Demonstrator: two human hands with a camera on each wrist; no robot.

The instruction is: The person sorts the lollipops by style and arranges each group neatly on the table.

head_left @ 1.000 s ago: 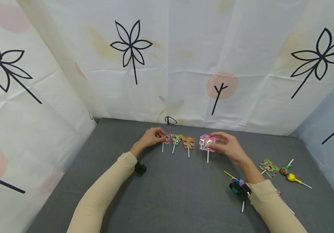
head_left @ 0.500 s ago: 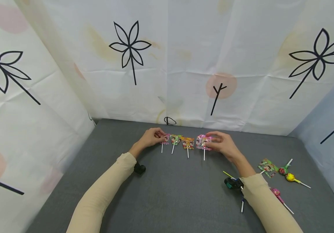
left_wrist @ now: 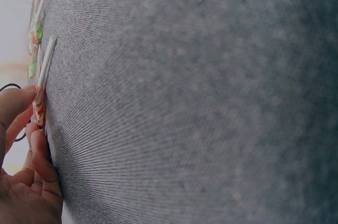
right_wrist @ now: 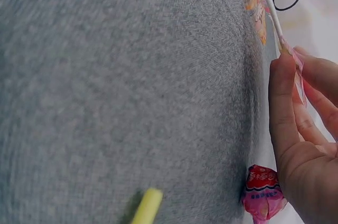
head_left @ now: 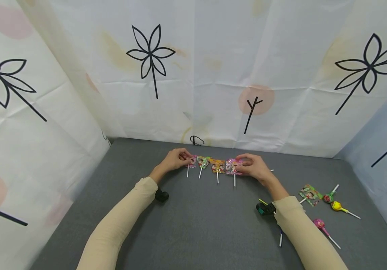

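A row of flat-wrapped lollipops on white sticks lies near the table's back edge. My left hand (head_left: pixel 177 159) pinches the wrapper edge of the leftmost, a pink lollipop (head_left: pixel 192 161); its stick (left_wrist: pixel 47 61) points away from the fingers in the left wrist view. Beside it are a green lollipop (head_left: pixel 202 162) and an orange lollipop (head_left: pixel 218 165). At the row's right end, my right hand (head_left: pixel 255 169) holds another pink lollipop (head_left: pixel 231 167) by its wrapper between thumb and fingers, close beside the orange one. In the right wrist view its wrapper (right_wrist: pixel 299 71) stands on edge.
On the right of the grey table (head_left: pixel 193 228) lie a green flat-wrapped lollipop (head_left: pixel 311 195) and round ones: green-red (head_left: pixel 327 197), yellow (head_left: pixel 336 205) and pink (head_left: pixel 319 224). A red-pink round lollipop (right_wrist: pixel 263 195) sits near my right hand. Patterned cloth (head_left: pixel 213 75) hangs behind.
My right hand has moved left with its pink lollipop, closing the gap to the orange one. The left hand has stayed in place. The round pink lollipop shows from behind the right sleeve.
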